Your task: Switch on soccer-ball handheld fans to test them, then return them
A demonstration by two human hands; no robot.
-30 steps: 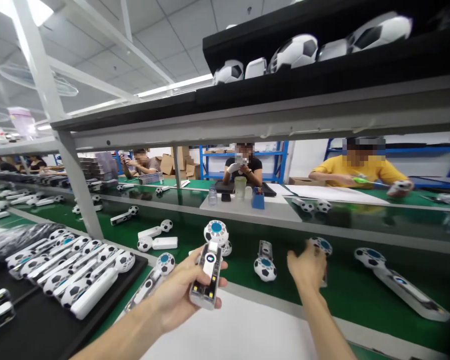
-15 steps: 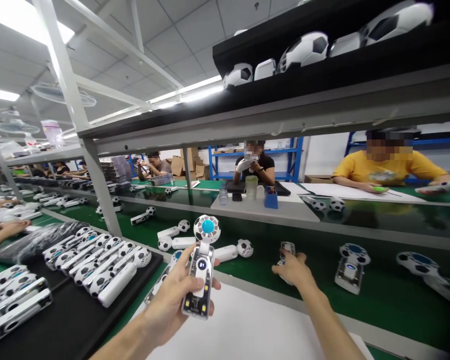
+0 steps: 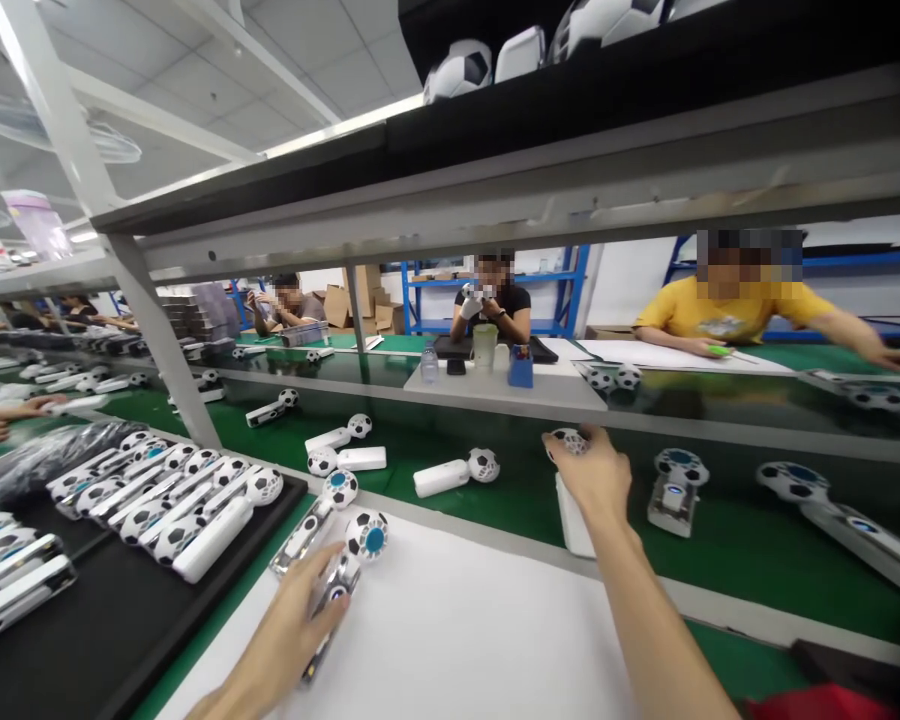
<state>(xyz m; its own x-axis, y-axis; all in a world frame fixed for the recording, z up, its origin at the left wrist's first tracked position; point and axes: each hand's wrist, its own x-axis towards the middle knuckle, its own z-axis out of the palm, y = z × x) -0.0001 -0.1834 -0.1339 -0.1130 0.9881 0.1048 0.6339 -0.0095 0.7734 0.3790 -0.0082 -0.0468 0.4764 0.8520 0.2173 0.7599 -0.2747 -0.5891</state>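
Low over the white sheet point(image 3: 480, 610), my left hand point(image 3: 289, 615) is closed around the clear handle of a handheld fan point(image 3: 367, 536). Its round head has a football pattern and a blue centre, and a small display glows on the handle. Beside it, at the sheet's far left edge, lies a similar fan point(image 3: 300, 532). My right hand point(image 3: 596, 475) reaches over the green belt, its fingers around the football-patterned head of a white fan point(image 3: 574, 520). That fan's handle points back toward me, and part of its head is hidden under my fingers.
A black tray point(image 3: 67, 610) at left holds rows of fans. More fans lie on the green belt point(image 3: 525, 510), including one with a lit display point(image 3: 673, 495). A metal shelf point(image 3: 420, 215) crosses overhead. Co-workers sit opposite, one in a yellow shirt point(image 3: 720, 312).
My left hand has lowered its fan from upright view down to the sheet, at the left. My right hand has shifted over the ball head of the belt fan, which now points differently.
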